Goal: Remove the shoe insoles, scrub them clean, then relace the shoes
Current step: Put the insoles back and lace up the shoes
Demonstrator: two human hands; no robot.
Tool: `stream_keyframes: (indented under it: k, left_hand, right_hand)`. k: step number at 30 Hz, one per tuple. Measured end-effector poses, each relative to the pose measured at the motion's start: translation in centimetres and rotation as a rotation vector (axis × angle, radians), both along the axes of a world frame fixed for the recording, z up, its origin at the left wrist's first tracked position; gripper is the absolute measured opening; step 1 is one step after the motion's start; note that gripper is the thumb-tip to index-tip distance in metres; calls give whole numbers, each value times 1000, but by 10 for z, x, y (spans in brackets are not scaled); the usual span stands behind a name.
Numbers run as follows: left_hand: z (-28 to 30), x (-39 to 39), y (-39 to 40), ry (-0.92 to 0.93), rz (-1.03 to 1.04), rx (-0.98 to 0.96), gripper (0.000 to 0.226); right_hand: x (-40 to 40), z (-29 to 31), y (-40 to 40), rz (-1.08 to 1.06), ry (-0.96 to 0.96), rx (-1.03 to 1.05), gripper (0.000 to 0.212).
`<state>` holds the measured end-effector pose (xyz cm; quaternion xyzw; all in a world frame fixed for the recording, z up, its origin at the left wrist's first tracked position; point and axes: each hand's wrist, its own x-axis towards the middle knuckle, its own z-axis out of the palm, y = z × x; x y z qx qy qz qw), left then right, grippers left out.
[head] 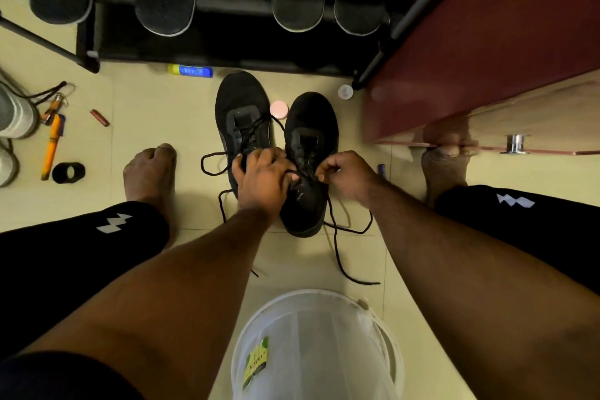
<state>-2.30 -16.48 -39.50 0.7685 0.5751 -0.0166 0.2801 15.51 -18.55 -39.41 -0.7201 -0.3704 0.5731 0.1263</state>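
Note:
Two black shoes stand side by side on the tiled floor, toes pointing away from me: the left shoe (242, 107) and the right shoe (310, 127). My left hand (263, 177) lies over the gap between them, fingers curled round a black lace at the right shoe's tongue. My right hand (345, 172) pinches the same shoe's lace on its right side. Loose black lace ends (344, 265) trail on the floor toward me. Several dark insoles (164, 14) lean against the black rack at the top.
A white bucket (316, 347) stands close in front of me. My bare feet (149, 169) flank the shoes. A pink lid (279, 109), a white cap (345, 91), a blue-yellow tube (190, 70), an orange tool (52, 144) and a red-brown cabinet door (480, 52) surround them.

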Motion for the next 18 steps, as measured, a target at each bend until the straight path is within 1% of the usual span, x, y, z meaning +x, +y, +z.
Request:
stream_keyframes:
  k: [5,10,12,14,16,18]
  left_hand:
    - [0,0,1,-16,141,-1,18]
    - [2,2,2,-40,263,-52,12]
    - [8,4,6,-83,340,-103,6]
    - [19,6,14,-140,398,-172,13]
    - [32,4,21,-183,376,-227,19]
    - [44,4,31,-262,352,-354,15]
  right_hand:
    - [7,1,-1,48,-18,17,21]
    - [7,1,-3,76,-40,31,26]
    - [7,4,-2,90,-44,14,24]
    - [9,9,-1,144,-73,-31,18]
    - [9,23,-4,159,-130,-42,15]
    - [9,36,-7,79,-116,-46,15]
